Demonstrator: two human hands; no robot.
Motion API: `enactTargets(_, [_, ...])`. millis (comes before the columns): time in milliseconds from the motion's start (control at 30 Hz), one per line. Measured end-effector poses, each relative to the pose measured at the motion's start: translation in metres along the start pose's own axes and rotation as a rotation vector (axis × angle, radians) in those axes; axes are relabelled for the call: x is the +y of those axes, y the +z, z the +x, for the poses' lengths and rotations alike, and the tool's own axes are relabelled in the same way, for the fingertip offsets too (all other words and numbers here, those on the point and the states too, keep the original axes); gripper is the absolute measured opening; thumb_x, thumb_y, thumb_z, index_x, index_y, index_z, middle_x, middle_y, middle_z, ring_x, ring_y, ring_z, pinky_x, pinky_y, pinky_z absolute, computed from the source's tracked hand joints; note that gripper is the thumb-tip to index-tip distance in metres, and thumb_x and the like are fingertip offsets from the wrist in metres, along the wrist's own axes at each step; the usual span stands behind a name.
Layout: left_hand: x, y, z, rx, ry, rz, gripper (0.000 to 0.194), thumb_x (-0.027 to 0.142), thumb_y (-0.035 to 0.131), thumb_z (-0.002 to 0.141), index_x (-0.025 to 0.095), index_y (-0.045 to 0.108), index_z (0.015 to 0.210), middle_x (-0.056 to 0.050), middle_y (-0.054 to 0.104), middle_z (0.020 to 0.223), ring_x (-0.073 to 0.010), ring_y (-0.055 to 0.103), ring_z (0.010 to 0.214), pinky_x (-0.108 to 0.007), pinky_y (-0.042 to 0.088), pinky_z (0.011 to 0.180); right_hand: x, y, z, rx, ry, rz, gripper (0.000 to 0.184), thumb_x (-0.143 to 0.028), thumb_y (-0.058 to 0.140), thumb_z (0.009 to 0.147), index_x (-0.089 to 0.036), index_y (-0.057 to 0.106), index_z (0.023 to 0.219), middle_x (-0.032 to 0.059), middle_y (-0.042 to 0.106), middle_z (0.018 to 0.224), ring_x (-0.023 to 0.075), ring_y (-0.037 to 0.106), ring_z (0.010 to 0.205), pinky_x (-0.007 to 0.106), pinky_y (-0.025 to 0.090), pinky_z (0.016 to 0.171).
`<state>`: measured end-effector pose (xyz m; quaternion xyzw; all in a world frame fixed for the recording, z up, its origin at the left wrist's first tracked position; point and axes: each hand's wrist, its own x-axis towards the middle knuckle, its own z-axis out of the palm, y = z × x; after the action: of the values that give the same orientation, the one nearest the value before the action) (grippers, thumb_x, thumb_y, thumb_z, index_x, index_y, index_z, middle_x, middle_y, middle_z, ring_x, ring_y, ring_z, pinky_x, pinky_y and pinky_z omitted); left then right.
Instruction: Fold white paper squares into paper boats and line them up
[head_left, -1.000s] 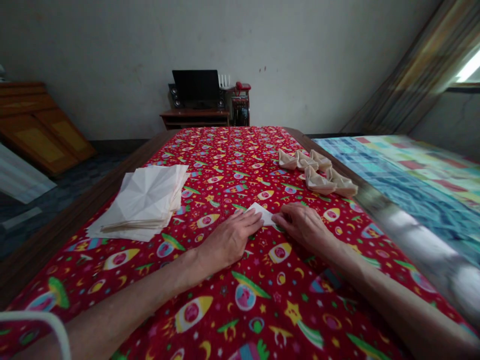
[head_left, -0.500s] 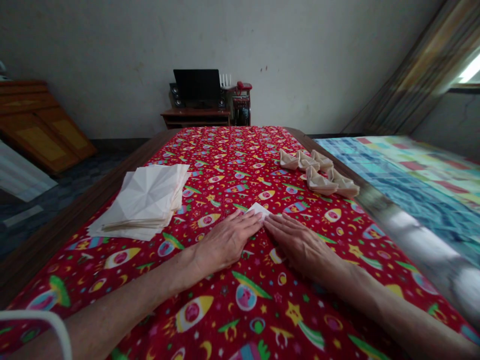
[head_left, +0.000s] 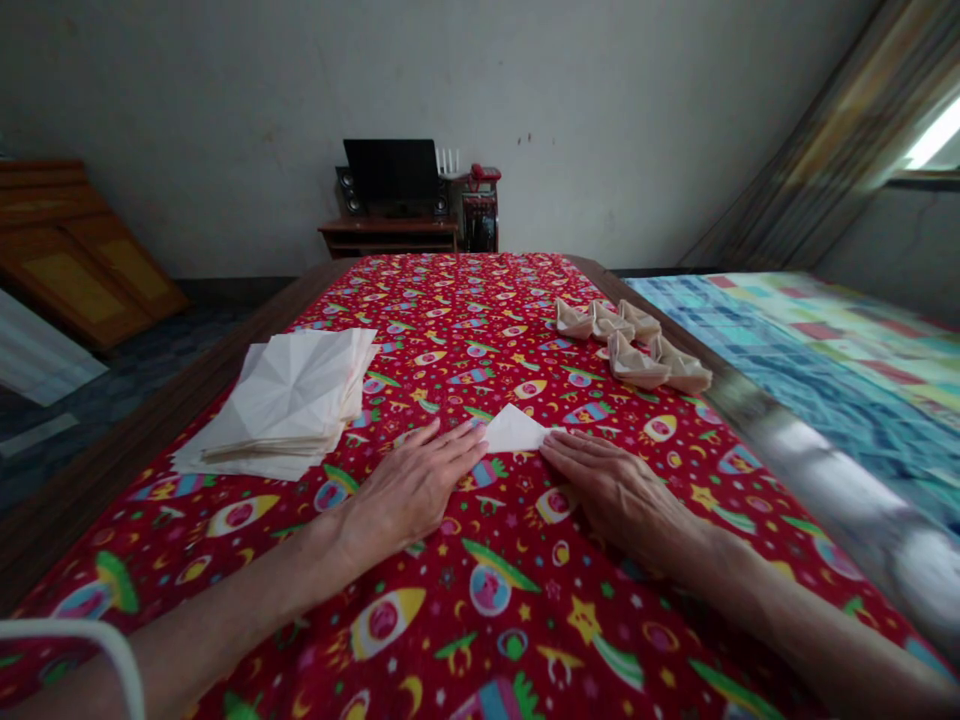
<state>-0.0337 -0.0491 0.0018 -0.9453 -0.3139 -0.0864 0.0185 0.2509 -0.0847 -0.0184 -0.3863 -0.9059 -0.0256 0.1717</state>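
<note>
A small white sheet of paper (head_left: 513,431), folded to a triangle with its point facing away, lies flat on the red patterned tablecloth (head_left: 480,540). My left hand (head_left: 420,475) rests palm down, fingers stretched, its fingertips on the paper's left corner. At the right corner, my right hand (head_left: 611,485) also lies flat with extended fingers pressing there. To the left is a stack of creased white paper sheets (head_left: 289,395). Several folded paper boats (head_left: 637,360) stand grouped at the right edge of the cloth.
Beyond the table's far end is a small desk (head_left: 390,232) with a monitor (head_left: 394,175), speakers and a red telephone (head_left: 484,175). A bed with a blue checked cover (head_left: 765,370) adjoins on the right. A wooden cabinet (head_left: 82,250) stands at left. A white curved cable (head_left: 90,630) crosses the lower left.
My hands have slid apart from the middle of the folded paper to its two side corners, uncovering the triangle. The stack and the boats stay where they were.
</note>
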Motion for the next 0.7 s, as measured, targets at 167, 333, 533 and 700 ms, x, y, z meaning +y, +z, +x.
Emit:
enactTargets(167, [-0.010,0.000,-0.011,0.055,-0.022,-0.065,0.061,0.001,0.037,0.076,0.018,0.047,0.134,-0.005,0.044,0.141,-0.0183,0.041,0.131,-0.042,0.034,0.109,-0.004,-0.007,0.006,0.017,0.030,-0.008,0.047,-0.009,0.044,0.083,-0.014,0.049,0.129,0.0133,0.058,0.126,0.0230,0.052,0.119,0.038,0.044,0.099])
enactTargets(333, [-0.028,-0.003,0.001,0.100,-0.164,-0.303,0.045,0.004,0.039,0.074,0.019,0.072,0.099,-0.004,0.066,0.116,-0.0185,0.060,0.111,-0.034,0.049,0.097,-0.004,-0.014,0.025,-0.013,0.050,-0.043,0.022,-0.017,0.046,0.089,-0.019,0.062,0.104,0.0097,0.066,0.102,0.0195,0.060,0.094,0.031,0.044,0.082])
enactTargets(533, [-0.030,-0.003,0.038,0.218,-0.188,-0.332,0.038,0.004,0.043,0.076,0.020,0.073,0.093,-0.002,0.072,0.099,-0.0173,0.066,0.095,-0.032,0.052,0.090,-0.006,-0.014,0.064,-0.071,0.066,-0.165,0.017,-0.028,0.051,0.091,-0.019,0.065,0.091,0.0056,0.062,0.086,0.0157,0.053,0.076,0.026,0.035,0.062])
enactTargets(700, [-0.029,0.014,0.047,0.314,-0.181,-0.358,0.039,0.001,0.042,0.077,0.018,0.071,0.096,-0.005,0.068,0.100,-0.0160,0.062,0.094,-0.031,0.051,0.088,-0.003,-0.008,0.067,-0.061,0.026,-0.123,0.018,-0.025,0.048,0.093,-0.017,0.064,0.088,0.0051,0.059,0.086,0.0140,0.051,0.075,0.024,0.035,0.059])
